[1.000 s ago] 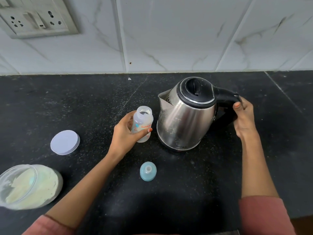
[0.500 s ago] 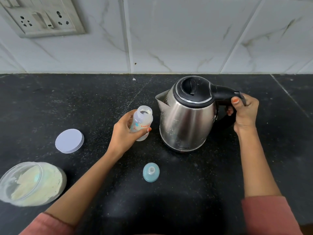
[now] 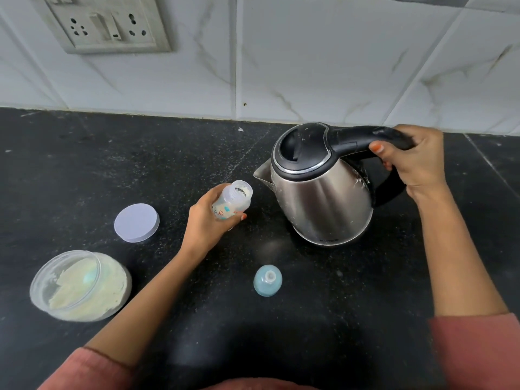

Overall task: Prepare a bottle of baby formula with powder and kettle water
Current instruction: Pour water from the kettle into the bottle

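Small clear bottle (image 3: 233, 202) w/ colourful print is sitting tilted in left hand (image 3: 205, 220), mouth open, pale powder showing inside, neck leaning twd kettle. Steel kettle (image 3: 320, 198) w/ black shut lid & black handle is being gripped at the handle by right hand (image 3: 413, 161). Its spout is pointing left, just beside bottle mouth, not touching. Open clear powder jar (image 3: 81, 285), partly full of cream powder, is sitting front-left on desk (image 3: 84, 164). Its pale round lid (image 3: 136, 222) is lying flat nearby. Blue teat cap (image 3: 267, 280) is standing on desk in front of bottle & kettle.

Brushed steel kettle (image 3: 323, 204), matt black plastic handle (image 3: 365, 139); translucent plastic bottle (image 3: 233, 201); speckled black stone counter (image 3: 84, 170)
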`<move>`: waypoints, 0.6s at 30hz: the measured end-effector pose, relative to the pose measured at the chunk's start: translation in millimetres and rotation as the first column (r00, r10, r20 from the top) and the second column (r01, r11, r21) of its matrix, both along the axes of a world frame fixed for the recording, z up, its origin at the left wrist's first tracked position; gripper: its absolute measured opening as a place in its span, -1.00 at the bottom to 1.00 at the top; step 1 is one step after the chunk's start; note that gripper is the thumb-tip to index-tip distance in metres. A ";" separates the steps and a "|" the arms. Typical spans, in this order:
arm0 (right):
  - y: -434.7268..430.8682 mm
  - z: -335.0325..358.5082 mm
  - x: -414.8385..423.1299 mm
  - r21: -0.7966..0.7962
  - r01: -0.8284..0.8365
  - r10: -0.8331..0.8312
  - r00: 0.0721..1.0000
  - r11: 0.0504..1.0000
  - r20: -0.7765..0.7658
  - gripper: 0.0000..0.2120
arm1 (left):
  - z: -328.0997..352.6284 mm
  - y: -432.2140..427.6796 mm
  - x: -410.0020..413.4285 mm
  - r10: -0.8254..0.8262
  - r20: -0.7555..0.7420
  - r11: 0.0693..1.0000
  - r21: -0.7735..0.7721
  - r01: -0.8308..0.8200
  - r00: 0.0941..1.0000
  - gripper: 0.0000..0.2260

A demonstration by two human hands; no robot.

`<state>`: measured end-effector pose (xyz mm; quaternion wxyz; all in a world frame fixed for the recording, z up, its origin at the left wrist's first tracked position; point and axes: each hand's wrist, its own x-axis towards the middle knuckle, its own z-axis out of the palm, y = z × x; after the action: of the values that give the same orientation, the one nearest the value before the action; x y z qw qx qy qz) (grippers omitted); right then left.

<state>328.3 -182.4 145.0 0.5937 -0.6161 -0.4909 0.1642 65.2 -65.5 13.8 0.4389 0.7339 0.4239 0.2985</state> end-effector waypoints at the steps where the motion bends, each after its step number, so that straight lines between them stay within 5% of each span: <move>1: 1.4 2.4 -1.5 -0.014 -0.005 0.006 1.000 1.000 0.018 -0.79 | -0.9 0.6 -2.0 0.005 -0.003 1.000 0.009 -0.005 1.000 -0.45; 7: 11.8 10.5 -13.0 -0.059 -0.018 0.024 0.993 0.998 0.118 -0.93 | -5.5 3.7 -10.6 0.020 -0.022 0.999 0.049 -0.019 1.000 -0.45; 11: 18.1 13.8 -21.9 -0.120 -0.027 0.043 0.990 0.992 0.136 -0.40 | -5.1 4.0 -13.1 0.018 -0.020 0.998 0.062 -0.016 1.000 -0.46; 15: 26.0 16.4 -25.0 -0.172 -0.046 0.075 0.983 0.984 0.166 -0.58 | -3.8 5.6 -15.7 0.009 -0.019 0.998 0.067 -0.008 1.000 -0.46; 18: 30.1 15.6 -26.9 -0.172 -0.040 0.082 0.967 0.984 0.242 -0.42 | -4.0 6.7 -18.0 0.011 -0.022 0.998 0.061 -0.010 1.000 -0.47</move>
<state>301.3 -152.3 160.6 0.4688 -0.6637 -0.5647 0.1443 47.2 -58.8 9.9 0.4099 0.7479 0.4234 0.3054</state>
